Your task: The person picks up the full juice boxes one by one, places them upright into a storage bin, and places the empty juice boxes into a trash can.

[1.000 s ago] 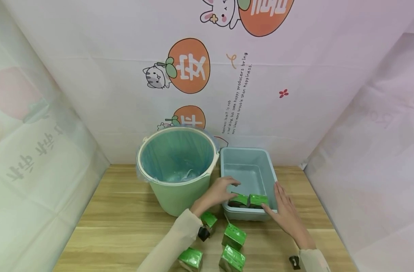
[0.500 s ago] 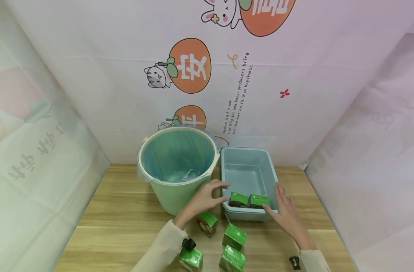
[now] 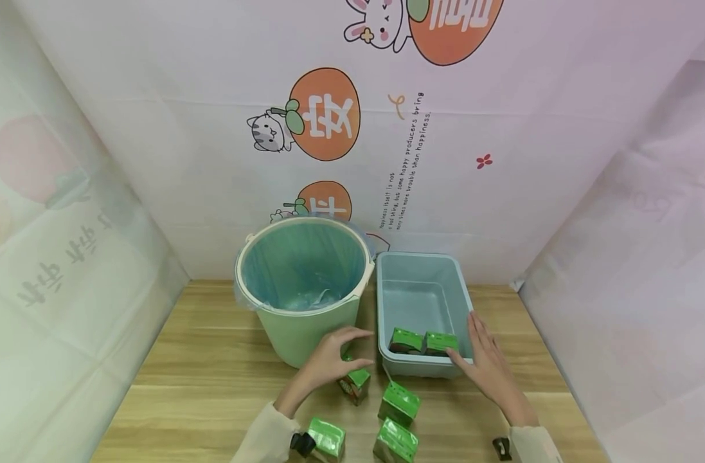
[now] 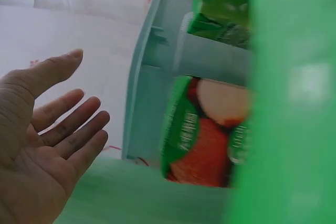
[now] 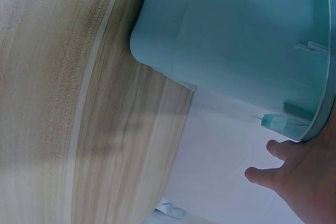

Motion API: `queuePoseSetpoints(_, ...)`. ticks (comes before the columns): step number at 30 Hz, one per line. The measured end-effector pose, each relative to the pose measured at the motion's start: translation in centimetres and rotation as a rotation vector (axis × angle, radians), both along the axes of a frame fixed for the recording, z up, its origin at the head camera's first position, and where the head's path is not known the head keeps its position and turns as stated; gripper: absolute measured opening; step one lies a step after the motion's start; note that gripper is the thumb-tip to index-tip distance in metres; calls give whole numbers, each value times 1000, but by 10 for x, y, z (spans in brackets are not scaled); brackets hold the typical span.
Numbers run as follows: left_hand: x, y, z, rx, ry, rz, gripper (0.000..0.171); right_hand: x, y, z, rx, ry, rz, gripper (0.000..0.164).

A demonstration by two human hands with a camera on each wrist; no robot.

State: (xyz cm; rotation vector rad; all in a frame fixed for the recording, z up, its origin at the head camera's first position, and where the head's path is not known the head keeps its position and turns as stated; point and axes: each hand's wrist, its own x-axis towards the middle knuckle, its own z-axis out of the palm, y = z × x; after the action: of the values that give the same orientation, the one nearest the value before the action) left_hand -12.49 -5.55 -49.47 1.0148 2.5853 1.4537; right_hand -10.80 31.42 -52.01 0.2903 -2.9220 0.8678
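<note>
Left grip [image 3: 324, 357] spread near green carton [image 3: 356, 386], right grip [image 3: 488, 361] spread against blue bin [image 3: 412, 367]

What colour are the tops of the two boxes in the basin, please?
Both boxes in the basin have green tops, best seen in the head view.

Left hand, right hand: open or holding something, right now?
Left hand: open, holding nothing, near a green-topped, box-shaped carton.
Right hand: open, resting against the rim of the light-blue rectangular plastic bin.
</note>
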Motion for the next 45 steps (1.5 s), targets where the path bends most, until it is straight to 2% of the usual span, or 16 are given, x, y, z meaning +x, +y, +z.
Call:
queuePoseSetpoints(6,10,-11,-15,0,-97,0,55,0,0,-1,0,0,-3,100)
queuePoseSetpoints(9,14,-15,-23,9,-121,5,56,0,0,0,5,-4,-6,100)
queuePoseSetpoints(14,22,-21,-37,11,-117,34,58,1,-1,1,5,-6,-7,100)
queuePoseSetpoints(19,27,-22,-47,36,-69,65,59,0,0,0,5,-2,-10,100)
queuePoseSetpoints(23,26,-23,-53,69,-72,90,59,-1,1,0,7,3,-13,100)
queuePoseSetpoints(32,29,-26,-74,82,-161,143,65,1,1,0,2,-2,-10,100)
queuePoseSetpoints(36,27,-26,-82,105,-130,147,69,0,1,0,2,-6,-10,101)
queuePoseSetpoints(39,24,-27,-88,123,-119,115,71,0,0,1,4,-4,-10,100)
queuePoseSetpoints(45,15,-28,-88,212,-287,48,71,0,-1,1,-5,-8,-7,100)
